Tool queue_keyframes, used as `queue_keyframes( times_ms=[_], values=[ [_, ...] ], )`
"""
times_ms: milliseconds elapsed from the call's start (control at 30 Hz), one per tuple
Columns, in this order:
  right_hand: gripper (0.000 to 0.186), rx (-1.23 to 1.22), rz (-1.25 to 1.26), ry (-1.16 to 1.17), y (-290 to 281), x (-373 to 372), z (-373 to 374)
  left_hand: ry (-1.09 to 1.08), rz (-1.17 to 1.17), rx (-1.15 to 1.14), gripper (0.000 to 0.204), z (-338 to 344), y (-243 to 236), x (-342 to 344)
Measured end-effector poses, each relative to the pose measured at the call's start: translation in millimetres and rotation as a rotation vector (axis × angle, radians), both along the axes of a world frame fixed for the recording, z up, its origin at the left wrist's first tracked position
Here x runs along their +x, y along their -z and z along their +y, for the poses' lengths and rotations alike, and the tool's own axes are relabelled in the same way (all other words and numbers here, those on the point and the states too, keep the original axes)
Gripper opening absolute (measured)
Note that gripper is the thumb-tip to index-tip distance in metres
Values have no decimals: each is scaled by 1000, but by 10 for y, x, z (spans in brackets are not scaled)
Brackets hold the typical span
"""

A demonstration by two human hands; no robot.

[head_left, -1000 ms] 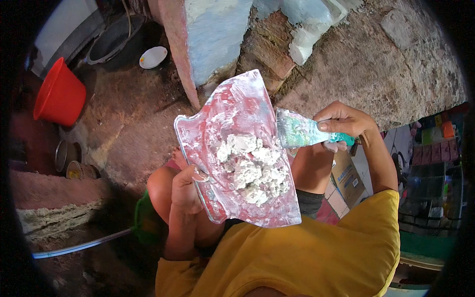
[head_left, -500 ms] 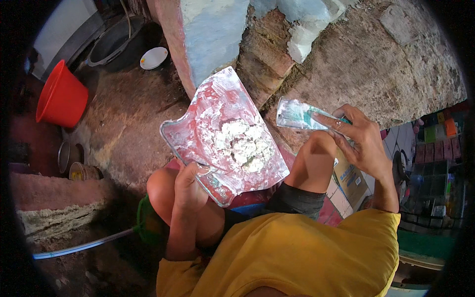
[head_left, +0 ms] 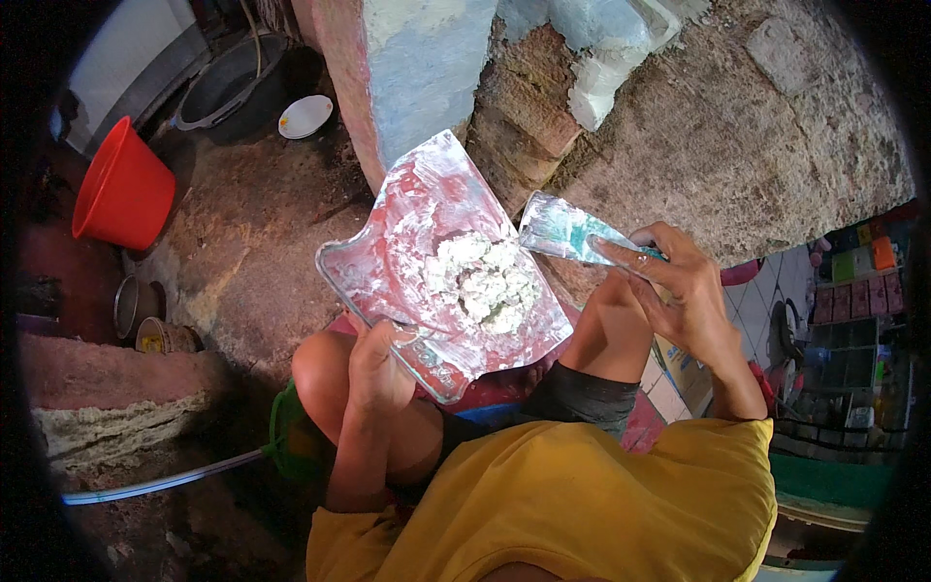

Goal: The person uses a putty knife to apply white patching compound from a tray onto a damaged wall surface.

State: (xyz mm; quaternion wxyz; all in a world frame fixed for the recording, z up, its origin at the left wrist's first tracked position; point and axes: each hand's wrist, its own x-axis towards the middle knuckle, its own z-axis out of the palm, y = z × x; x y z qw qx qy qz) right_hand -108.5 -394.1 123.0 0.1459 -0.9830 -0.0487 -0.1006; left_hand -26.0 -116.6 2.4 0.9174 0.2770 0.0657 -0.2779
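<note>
My left hand [head_left: 381,364] grips the lower left edge of a flat red board [head_left: 407,209] smeared with white, its thumb on top. A lumpy heap of whitish paste [head_left: 485,281] lies on the board's middle. My right hand [head_left: 674,281] is closed on the handle end of a putty knife [head_left: 572,230] whose wide, translucent-looking green blade is coated in white. The blade's broad end is at the board's upper right edge, close to the paste; whether it touches is hard to tell. The board is held over my bent knees.
Ahead stands a white-plastered wall corner [head_left: 417,78] with bare masonry beside it and a rough concrete slab [head_left: 698,136] to the right. A red bucket [head_left: 126,184], a black basin [head_left: 233,92] and a white plate [head_left: 305,116] are at left. Shelves of goods [head_left: 853,330] stand right.
My right hand has moved left with the putty knife, bringing its blade from apart to the board's edge. The left hand and the board have hardly shifted.
</note>
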Motion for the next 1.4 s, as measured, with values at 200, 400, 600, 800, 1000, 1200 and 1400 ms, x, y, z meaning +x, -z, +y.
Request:
queue_keyframes(
  times_ms=[200, 400, 600, 800, 1000, 1200, 1400],
  values=[
    [49, 60, 1, 14, 46, 56, 80, 26, 10, 52, 68, -5, -25, -9],
    [34, 304, -49, -59, 43, 168, 48, 63, 88, 21, 65, -48, 42, 25],
    [26, 478, 128, 65, -90, 207, -381, 50, 72, -17, 55, -24, 39, 95],
    [28, -195, 90, 186, -665, 484, -971, 63, 60, 39, 54, -53, -9, 74],
    [29, -475, 58, 61, -1064, 814, -1200, 56, 19, -17, 56, -54, 4, 74],
    [28, -535, 72, -51, -1190, 1007, -1347, 61, 15, -57, 57, -48, 1, 61],
    [28, -483, 239, 121, -1253, 1098, -1211, 21, 75, -107, 60, -96, 11, 41]
  ],
)
